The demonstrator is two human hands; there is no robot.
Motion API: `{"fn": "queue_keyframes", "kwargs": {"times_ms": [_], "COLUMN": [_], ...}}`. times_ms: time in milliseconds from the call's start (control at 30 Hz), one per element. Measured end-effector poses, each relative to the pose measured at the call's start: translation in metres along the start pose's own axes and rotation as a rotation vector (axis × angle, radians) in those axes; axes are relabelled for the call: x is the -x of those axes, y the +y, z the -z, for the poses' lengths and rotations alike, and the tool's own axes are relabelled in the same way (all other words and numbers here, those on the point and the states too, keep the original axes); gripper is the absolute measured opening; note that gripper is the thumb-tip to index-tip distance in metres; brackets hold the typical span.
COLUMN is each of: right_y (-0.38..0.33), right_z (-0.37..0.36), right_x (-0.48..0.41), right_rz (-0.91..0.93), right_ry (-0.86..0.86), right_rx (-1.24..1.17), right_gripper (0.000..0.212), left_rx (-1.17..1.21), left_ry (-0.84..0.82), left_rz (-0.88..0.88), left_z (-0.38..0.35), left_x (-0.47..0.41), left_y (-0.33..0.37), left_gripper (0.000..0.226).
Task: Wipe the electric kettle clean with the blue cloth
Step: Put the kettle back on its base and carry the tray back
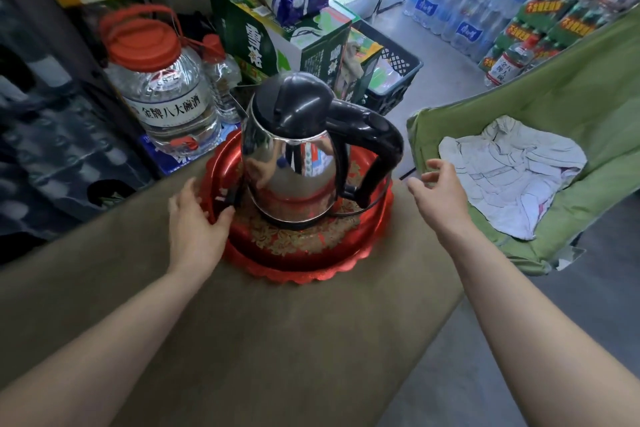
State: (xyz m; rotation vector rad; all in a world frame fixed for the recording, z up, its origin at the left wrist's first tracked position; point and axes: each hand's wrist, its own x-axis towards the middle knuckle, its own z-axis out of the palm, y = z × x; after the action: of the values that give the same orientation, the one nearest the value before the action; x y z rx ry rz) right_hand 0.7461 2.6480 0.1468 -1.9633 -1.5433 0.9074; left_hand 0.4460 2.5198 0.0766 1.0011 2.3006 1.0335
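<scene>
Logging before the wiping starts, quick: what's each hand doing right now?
Left hand: grips the rim of the red tray.
Right hand: open, holding nothing.

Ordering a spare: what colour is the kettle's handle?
The handle is black, best seen in the head view.

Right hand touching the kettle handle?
Apart. Head view: the right hand hangs open beside the kettle handle, background visible between its fingertips and the handle. The left hand holds the red tray by its rim.
</scene>
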Motion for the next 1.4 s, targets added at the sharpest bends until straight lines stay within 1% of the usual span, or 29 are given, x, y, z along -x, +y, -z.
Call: {"fn": "queue_keyframes", "kwargs": {"times_ms": [67, 133, 167, 233, 300, 400, 500, 633, 767, 867, 967, 1100, 1167, 1200, 1300, 1333, 1400], "right_y": [0.002, 0.012, 0.017, 0.016, 0.010, 0.015, 0.023, 0.029, 0.031, 0.027, 0.012, -0.016, -0.029, -0.034, -0.037, -0.036, -0.038], "right_z": [-0.006, -0.022, -0.032, -0.049, -0.057, -0.061, -0.060, -0.053, -0.043, -0.033, -0.019, 0.005, 0.015, 0.020, 0.023, 0.021, 0.019], "right_x": [-0.021, -0.048, -0.059, -0.064, -0.062, -0.066, -0.067, -0.052, -0.022, 0.010, 0.058, 0.129, 0.163, 0.181, 0.225, 0.238, 0.271], "right_rz": [-0.076, -0.124, -0.123, -0.091, -0.052, -0.030, 0.001, 0.053, 0.104, 0.115, 0.122, 0.141, 0.160, 0.169, 0.192, 0.204, 0.234], "right_ry": [-0.058, -0.165, -0.220, -0.291, -0.312, -0.266, -0.235, -0.236, -0.228, -0.225, -0.231, -0.251, -0.274, -0.290, -0.342, -0.358, -0.405], "right_rx": [0.018, 0.001, 0.009, 0.034, 0.037, 0.101, 0.121, 0.101, 0.107, 0.074, 0.042, -0.014, -0.023, -0.026, -0.025, -0.023, -0.011], "right_gripper": [0.061, 0.070, 0.064, 0.044, 0.032, 0.029, 0.023, 0.017, 0.016, 0.017, 0.015, 0.019, 0.013, 0.014, 0.034, 0.035, 0.031], "left_rx": [-0.084, -0.116, -0.129, -0.129, -0.080, -0.044, 0.023, 0.151, 0.236, 0.287, 0.344, 0.365, 0.367, 0.368, 0.373, 0.366, 0.358], "left_ry": [-0.020, 0.000, 0.013, 0.015, 0.002, 0.014, 0.063, 0.099, 0.126, 0.152, 0.177, 0.209, 0.229, 0.245, 0.308, 0.323, 0.349], "left_rz": [0.124, 0.216, 0.268, 0.374, 0.436, 0.433, 0.454, 0.490, 0.485, 0.453, 0.430, 0.393, 0.376, 0.378, 0.396, 0.412, 0.453], "left_z": [-0.004, -0.009, -0.011, -0.015, -0.020, -0.025, -0.025, -0.021, -0.005, 0.022, 0.064, 0.131, 0.165, 0.183, 0.235, 0.251, 0.278], "left_x": [-0.014, -0.027, -0.032, -0.039, -0.039, -0.036, -0.027, -0.003, 0.028, 0.053, 0.085, 0.138, 0.167, 0.184, 0.239, 0.256, 0.293], "left_y": [-0.001, 0.000, 0.002, 0.004, 0.007, 0.010, 0.008, -0.002, -0.009, -0.006, -0.002, 0.000, 0.002, 0.001, -0.006, -0.011, -0.023], "left_gripper": [0.070, 0.066, 0.069, 0.074, 0.070, 0.059, 0.062, 0.054, 0.052, 0.047, 0.050, 0.049, 0.047, 0.047, 0.051, 0.052, 0.048]}}
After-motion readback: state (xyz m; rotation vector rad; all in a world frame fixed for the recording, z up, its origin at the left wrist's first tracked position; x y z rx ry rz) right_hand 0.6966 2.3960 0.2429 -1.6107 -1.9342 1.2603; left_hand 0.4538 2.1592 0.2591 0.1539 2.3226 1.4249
